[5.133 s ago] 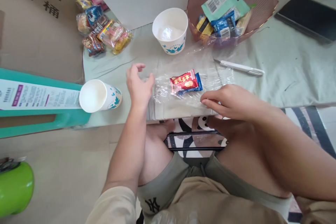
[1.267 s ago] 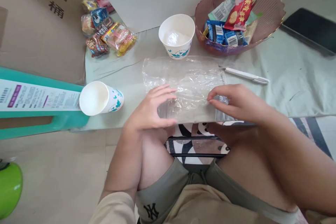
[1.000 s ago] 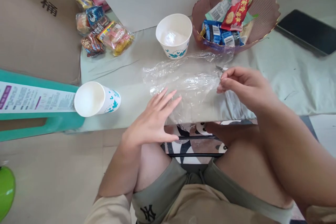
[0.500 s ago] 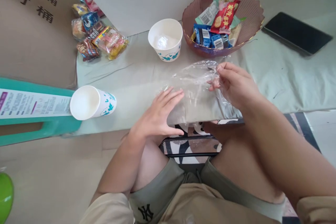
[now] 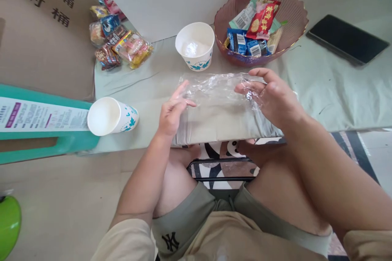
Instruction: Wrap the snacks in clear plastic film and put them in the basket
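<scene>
A crumpled sheet of clear plastic film (image 5: 216,89) lies on the pale green cloth (image 5: 330,89) near the table's front edge. My left hand (image 5: 172,111) is at the film's left end, index finger stretched out and the other fingers curled onto the edge. My right hand (image 5: 271,98) is at the right end, thumb raised and fingertips bent, with film draped over them. Nothing lies on the film between the hands.
Behind the film are a white paper bowl (image 5: 196,45) and a pink ribbed bowl (image 5: 294,20) of wrapped snacks. A paper cup (image 5: 112,116) lies on its side at left, snack packs (image 5: 119,43) at back left, a black tablet (image 5: 346,38) at right.
The red and blue snack packets that lay on the film are gone from it. My right hand carried the film's near edge away from me; my left hand moved from flat on the film to its left edge.
</scene>
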Available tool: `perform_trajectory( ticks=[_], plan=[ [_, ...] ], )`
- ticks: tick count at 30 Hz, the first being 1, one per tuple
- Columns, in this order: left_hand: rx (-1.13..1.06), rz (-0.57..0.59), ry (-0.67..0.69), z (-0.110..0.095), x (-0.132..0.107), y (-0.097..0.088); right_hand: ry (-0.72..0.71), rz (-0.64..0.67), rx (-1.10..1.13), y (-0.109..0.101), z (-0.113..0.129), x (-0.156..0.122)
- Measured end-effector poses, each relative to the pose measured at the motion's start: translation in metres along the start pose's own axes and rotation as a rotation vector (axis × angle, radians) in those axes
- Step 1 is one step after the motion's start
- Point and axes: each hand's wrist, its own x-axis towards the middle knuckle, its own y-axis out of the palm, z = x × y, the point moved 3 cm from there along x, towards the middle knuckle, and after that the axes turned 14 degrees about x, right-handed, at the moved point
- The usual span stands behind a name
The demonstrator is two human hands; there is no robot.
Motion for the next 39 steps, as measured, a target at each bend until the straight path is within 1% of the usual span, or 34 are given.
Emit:
perform_trajectory(
  ticks=[2,3,7,9,11,13,14,16,18,21,23,26,28,31,35,39],
  plan=[
    [-0.153,-0.067,-0.111,0.007,0.003,-0.008,-0.008,0.035,-0.049,-0.001,-0.005,0.000],
    [-0.196,-0.091,-0.155,0.009,0.004,-0.011,-0.006,0.040,-0.069,-0.001,-0.008,0.000],
    [-0.243,-0.131,-0.288,0.006,0.006,-0.022,0.033,0.021,-0.076,0.000,-0.018,0.001],
    [-0.276,-0.146,-0.330,0.004,0.006,-0.028,0.067,0.037,-0.081,0.001,-0.018,0.001],
    [-0.281,-0.165,-0.342,0.004,0.006,-0.034,0.108,0.086,-0.138,0.002,-0.016,-0.001],
    [-0.224,-0.157,-0.353,0.005,0.006,-0.038,0.130,0.142,-0.223,0.004,-0.014,-0.003],
    [-0.184,-0.145,-0.360,0.007,0.006,-0.039,0.114,0.147,-0.251,0.004,-0.013,-0.003],
    [-0.113,-0.130,-0.356,0.009,0.006,-0.041,0.026,0.096,-0.240,0.005,-0.011,-0.003],
    [-0.087,-0.155,-0.328,0.010,0.005,-0.041,-0.093,-0.005,-0.146,0.006,-0.009,-0.001],
    [-0.150,-0.168,-0.321,0.010,0.003,-0.039,-0.178,-0.110,-0.013,0.007,-0.010,0.004],
    [-0.208,-0.127,-0.332,0.009,0.002,-0.037,-0.172,-0.168,-0.017,0.006,-0.014,0.009],
    [-0.230,-0.081,-0.373,0.006,0.002,-0.033,-0.109,-0.233,-0.140,-0.001,-0.022,0.015],
    [-0.226,-0.076,-0.437,0.004,0.002,-0.030,-0.081,-0.240,-0.238,-0.004,-0.026,0.018],
    [-0.220,-0.072,-0.532,0.003,0.002,-0.026,-0.084,-0.256,-0.351,-0.008,-0.028,0.020],
    [-0.198,-0.108,-0.579,0.004,0.002,-0.027,-0.074,-0.302,-0.448,-0.015,-0.025,0.018],
    [-0.139,-0.184,-0.625,0.008,0.002,-0.030,-0.042,-0.303,-0.452,-0.022,-0.020,0.016]
  ],
)
